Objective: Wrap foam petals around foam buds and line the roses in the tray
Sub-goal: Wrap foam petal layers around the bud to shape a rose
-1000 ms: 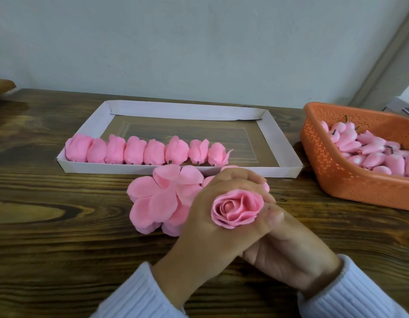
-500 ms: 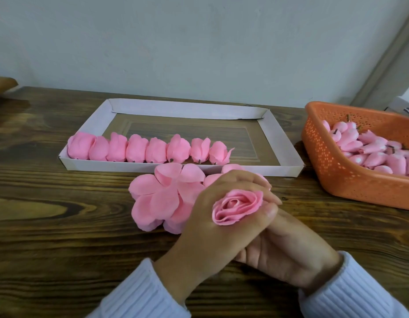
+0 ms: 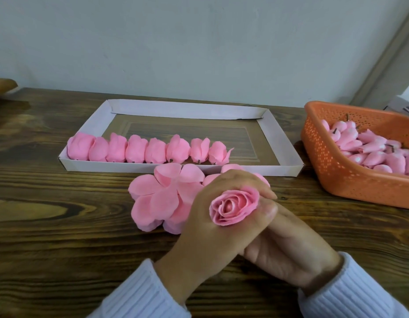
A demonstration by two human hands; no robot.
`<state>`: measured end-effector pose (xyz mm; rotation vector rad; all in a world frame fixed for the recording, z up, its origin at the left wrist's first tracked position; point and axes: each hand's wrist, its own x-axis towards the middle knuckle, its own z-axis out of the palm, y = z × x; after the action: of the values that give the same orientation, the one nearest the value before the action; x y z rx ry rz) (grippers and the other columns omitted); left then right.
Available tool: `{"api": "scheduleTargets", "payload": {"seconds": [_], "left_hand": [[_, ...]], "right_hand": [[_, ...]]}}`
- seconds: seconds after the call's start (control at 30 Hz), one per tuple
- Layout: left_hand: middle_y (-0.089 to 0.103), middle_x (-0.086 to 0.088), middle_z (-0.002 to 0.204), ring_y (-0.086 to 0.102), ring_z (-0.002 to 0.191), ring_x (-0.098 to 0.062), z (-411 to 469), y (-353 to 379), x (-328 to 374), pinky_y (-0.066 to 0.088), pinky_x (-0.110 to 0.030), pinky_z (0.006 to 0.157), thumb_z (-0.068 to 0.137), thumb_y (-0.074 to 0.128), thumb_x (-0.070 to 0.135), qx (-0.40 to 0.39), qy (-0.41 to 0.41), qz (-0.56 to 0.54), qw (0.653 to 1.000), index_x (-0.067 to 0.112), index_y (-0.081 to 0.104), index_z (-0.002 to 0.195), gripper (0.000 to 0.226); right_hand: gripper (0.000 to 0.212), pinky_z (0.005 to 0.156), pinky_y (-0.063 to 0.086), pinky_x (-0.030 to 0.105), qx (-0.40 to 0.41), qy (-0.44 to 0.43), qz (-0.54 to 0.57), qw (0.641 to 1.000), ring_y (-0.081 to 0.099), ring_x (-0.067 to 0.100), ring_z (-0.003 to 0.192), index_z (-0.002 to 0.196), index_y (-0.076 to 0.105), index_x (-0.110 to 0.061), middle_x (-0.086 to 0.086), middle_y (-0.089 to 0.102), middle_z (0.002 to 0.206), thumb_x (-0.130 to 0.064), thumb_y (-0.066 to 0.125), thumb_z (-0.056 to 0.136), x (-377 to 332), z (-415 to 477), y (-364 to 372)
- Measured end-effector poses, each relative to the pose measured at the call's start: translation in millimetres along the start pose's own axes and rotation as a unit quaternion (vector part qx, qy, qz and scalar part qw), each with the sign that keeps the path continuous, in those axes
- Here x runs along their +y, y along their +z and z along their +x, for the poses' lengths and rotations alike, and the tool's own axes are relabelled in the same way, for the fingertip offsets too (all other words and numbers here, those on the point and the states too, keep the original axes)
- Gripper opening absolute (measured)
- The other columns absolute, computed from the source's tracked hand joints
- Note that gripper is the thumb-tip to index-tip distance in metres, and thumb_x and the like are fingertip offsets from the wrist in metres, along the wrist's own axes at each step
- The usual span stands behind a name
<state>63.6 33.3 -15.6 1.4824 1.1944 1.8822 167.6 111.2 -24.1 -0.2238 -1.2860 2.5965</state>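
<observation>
I had the rose (image 3: 233, 207) in my left hand (image 3: 205, 223), fingers curled round its far side and the thumb pressed against its near right edge, so the petals were gathered close about the bud and the bloom faced up toward me. My right hand (image 3: 288, 249) lay just under and behind the left, touching it. Its fingers were tucked out of sight beneath my left palm, so I could not tell whether they gripped the base of the rose or only rested there. Both hands hovered low over the wooden table (image 3: 49, 226), near its front edge.

Just left of my left hand, and partly behind it, lay a stack of loose petals (image 3: 157, 198) — flat, pink, fanned out on the wood. Beyond them sat the white card tray (image 3: 182, 109), with eight finished roses (image 3: 148, 150) lined along its near wall from the left corner, side by side and touching, dark stem ends pointing toward me. The right end of that row was unfilled.

To the right stood an orange perforated basket (image 3: 343, 173) holding a heap of pink buds (image 3: 377, 152). At the far right edge, behind the basket, something pale with dark marks showed — too small to read.
</observation>
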Motion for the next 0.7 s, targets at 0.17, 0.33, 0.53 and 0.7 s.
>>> {"api": "scheduleTargets", "payload": {"seconds": [0.17, 0.33, 0.53, 0.7], "left_hand": [[0.066, 0.004, 0.090, 0.065, 0.090, -0.009, 0.0, 0.0, -0.4, 0.051, -0.019, 0.079, 0.074, 0.070, 0.016, -0.005, -0.012, 0.027, 1.000, 0.015, 0.065, 0.089, 0.017], [0.069, 0.002, 0.091, 0.065, 0.094, -0.009, -0.7, 1.2, -0.5, 0.048, -0.015, 0.083, 0.078, 0.065, 0.018, 0.015, -0.028, 0.006, 0.999, 0.017, 0.070, 0.088, 0.012], [0.067, 0.005, 0.094, 0.064, 0.094, -0.004, 0.1, -0.2, 2.9, 0.047, -0.011, 0.080, 0.076, 0.066, 0.020, 0.007, -0.033, 0.023, 0.999, 0.022, 0.067, 0.088, 0.012], [0.069, 0.010, 0.094, 0.064, 0.096, -0.006, 0.5, -1.8, 0.3, 0.049, -0.018, 0.083, 0.075, 0.064, 0.025, 0.039, -0.054, -0.010, 0.998, 0.014, 0.072, 0.080, 0.014]], "right_hand": [[0.035, 0.093, 0.051, 0.032, -0.026, -0.024, 0.039, 0.999, 0.061, 0.026, 0.114, 0.124, 0.055, 0.008, 0.019, 0.063, 0.118, 0.001, 0.057, 0.090, -2.4, -1.6, 1.7], [0.043, 0.095, 0.050, 0.034, -0.033, 0.006, 0.031, 0.999, 0.059, 0.021, 0.116, 0.125, 0.061, -0.010, 0.011, 0.063, 0.123, -0.027, 0.069, 0.087, -1.1, 0.8, 1.7], [0.036, 0.091, 0.053, 0.034, 0.010, -0.016, 0.000, 1.000, 0.062, 0.026, 0.112, 0.121, 0.059, 0.005, 0.018, 0.064, 0.118, -0.014, 0.054, 0.090, 1.0, 0.7, 1.6], [0.056, 0.095, 0.050, 0.037, -0.020, -0.033, 0.031, 0.999, 0.056, 0.030, 0.116, 0.128, 0.057, 0.002, 0.019, 0.061, 0.122, -0.012, 0.078, 0.078, -2.0, 2.2, 1.1]]}}
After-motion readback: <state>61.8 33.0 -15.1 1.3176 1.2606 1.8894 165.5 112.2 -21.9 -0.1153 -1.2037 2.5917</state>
